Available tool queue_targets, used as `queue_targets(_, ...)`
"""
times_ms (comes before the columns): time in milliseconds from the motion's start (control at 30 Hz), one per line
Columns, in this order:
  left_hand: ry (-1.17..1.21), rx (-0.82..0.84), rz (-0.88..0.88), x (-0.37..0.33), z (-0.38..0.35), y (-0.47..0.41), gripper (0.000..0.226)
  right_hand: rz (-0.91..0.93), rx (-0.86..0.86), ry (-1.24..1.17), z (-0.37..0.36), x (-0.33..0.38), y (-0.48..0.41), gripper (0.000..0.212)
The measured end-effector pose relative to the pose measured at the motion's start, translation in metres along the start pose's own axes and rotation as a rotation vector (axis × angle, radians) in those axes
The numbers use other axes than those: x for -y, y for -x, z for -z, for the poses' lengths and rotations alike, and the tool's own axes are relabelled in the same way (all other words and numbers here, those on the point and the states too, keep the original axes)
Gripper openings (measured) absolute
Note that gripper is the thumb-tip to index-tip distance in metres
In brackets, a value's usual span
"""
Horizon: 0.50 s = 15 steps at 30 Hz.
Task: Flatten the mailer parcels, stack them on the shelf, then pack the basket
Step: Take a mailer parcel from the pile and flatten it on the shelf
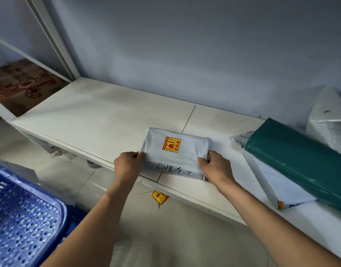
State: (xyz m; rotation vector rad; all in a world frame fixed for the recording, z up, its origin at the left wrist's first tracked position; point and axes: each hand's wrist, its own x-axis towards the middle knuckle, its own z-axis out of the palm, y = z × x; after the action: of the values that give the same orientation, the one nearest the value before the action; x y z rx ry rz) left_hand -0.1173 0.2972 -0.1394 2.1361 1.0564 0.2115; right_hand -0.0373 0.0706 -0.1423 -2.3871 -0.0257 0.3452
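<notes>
Blue basket at my lower left, both forearms reach out to the white shelf, where a grey mailer parcel lies flat by the front edge, its warning sticker facing up. My left hand grips the parcel's left end and my right hand its right end, fingers curled round the edges. A green parcel lies apart to the right.

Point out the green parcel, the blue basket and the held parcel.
green parcel (300, 160), head view, middle of its top face.
blue basket (21, 218), head view, its perforated wall.
held parcel (175, 158), head view, below its sticker.
</notes>
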Motion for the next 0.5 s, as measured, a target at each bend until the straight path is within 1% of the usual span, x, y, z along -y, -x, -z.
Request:
queue_targets(67,0.008,0.01,-0.017,0.002,0.0,0.0,0.036,-0.023,0.008,-0.087,0.003,-0.001,0.003,0.021)
queue_targets(133,0.028,-0.015,-0.06,0.001,-0.003,0.003,0.028,-0.027,0.005,-0.134,0.003,-0.002,0.008,0.019)
queue_targets(200,0.074,-0.052,-0.08,-0.001,-0.007,0.007,0.028,-0.001,-0.002,-0.139,0.001,-0.004,0.012,0.018)
queue_targets(300,0.106,-0.073,-0.054,0.001,-0.01,0.006,0.027,0.04,-0.038,-0.128,-0.005,-0.011,0.018,0.019)
queue_targets(367,0.042,-0.065,-0.064,0.004,-0.01,0.003,0.024,0.052,-0.059,-0.094,-0.009,-0.013,0.02,0.021)
queue_targets(467,-0.072,-0.051,-0.124,0.006,-0.013,0.004,0.028,0.094,-0.087,0.072,-0.016,-0.015,0.02,0.027)
queue_targets(500,-0.108,-0.049,-0.133,0.007,-0.015,0.004,0.03,0.093,-0.094,0.091,-0.017,-0.015,0.02,0.029)
